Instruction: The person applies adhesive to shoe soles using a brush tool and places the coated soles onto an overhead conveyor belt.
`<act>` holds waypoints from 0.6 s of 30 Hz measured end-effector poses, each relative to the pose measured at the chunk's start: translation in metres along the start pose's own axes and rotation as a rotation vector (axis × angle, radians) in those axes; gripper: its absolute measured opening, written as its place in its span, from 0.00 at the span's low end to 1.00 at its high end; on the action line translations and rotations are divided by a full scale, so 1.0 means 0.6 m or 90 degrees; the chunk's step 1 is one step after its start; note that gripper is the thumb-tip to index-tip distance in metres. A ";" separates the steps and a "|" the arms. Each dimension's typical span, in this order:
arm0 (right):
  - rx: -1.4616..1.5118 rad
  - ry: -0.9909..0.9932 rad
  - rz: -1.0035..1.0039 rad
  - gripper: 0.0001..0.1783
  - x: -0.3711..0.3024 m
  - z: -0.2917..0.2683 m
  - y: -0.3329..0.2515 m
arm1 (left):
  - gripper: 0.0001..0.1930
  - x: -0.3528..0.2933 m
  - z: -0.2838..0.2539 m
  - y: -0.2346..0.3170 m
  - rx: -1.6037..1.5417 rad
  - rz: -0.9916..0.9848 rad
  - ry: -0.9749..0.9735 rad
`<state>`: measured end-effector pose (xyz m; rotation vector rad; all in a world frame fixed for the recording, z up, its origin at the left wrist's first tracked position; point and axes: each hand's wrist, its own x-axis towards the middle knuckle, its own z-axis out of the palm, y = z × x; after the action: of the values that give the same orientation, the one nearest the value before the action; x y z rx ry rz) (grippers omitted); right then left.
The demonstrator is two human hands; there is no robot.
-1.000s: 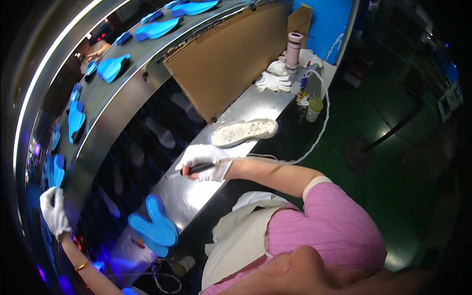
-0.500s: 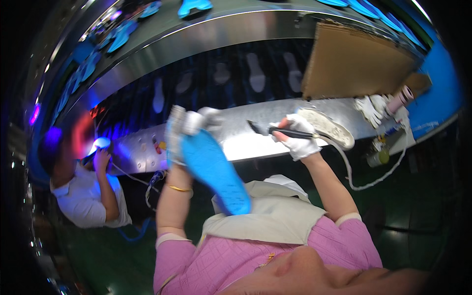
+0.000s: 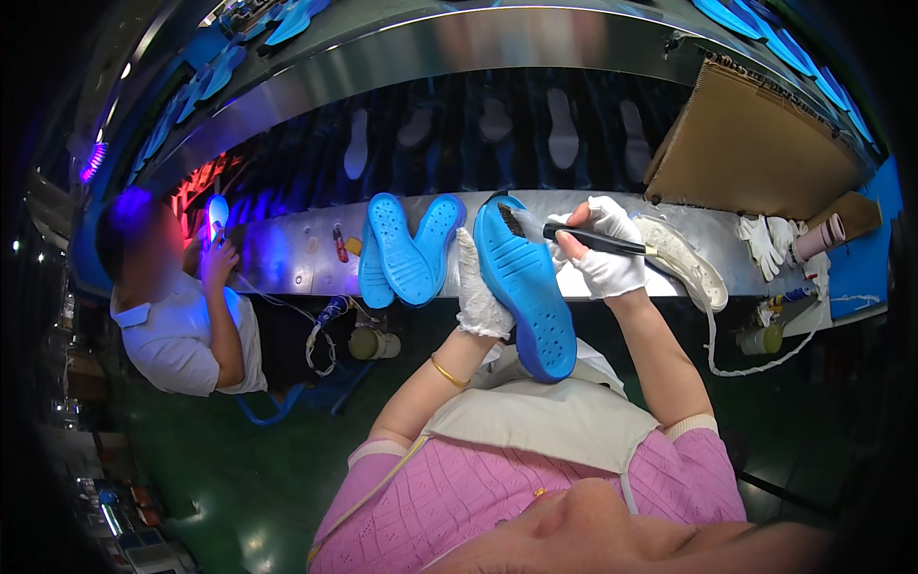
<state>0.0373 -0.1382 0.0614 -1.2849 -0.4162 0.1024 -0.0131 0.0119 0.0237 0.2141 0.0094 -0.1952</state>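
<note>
Your gloved left hand (image 3: 481,292) is closed on the left edge of a blue shoe sole (image 3: 528,282), with part of its grip hidden behind it. The sole is held up at a tilt between your hands, its wide toe end away from you and its heel end toward your apron (image 3: 535,407). Your gloved right hand (image 3: 612,251), bare fingertips showing, pinches a black-handled brush (image 3: 602,241); its bristles are over the toe end, though whether they press there cannot be told. A white cord (image 3: 755,373) loops to the right of that hand.

Left of your left hand, other blue soles (image 3: 400,253) overlap on the metal bench (image 3: 287,268). Just right of your right hand lies an off-white shoe sole (image 3: 677,253); farther right are white gloves (image 3: 760,247) and a pink cylindrical container (image 3: 820,237). Beyond that hand, a cardboard sheet (image 3: 755,143) has dark marks along its top edge that look like print, too small to read. Well left of your left hand, a co-worker (image 3: 186,335) holds a glowing lamp (image 3: 218,212).
</note>
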 end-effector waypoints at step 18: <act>-0.309 -0.167 -0.280 0.11 -0.036 0.013 0.015 | 0.44 0.007 -0.024 0.007 0.237 0.064 0.215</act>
<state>0.0164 -0.1353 0.0496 -1.6297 -0.9832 -0.2169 -0.0083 0.0180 0.0104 0.6162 0.2986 -0.0570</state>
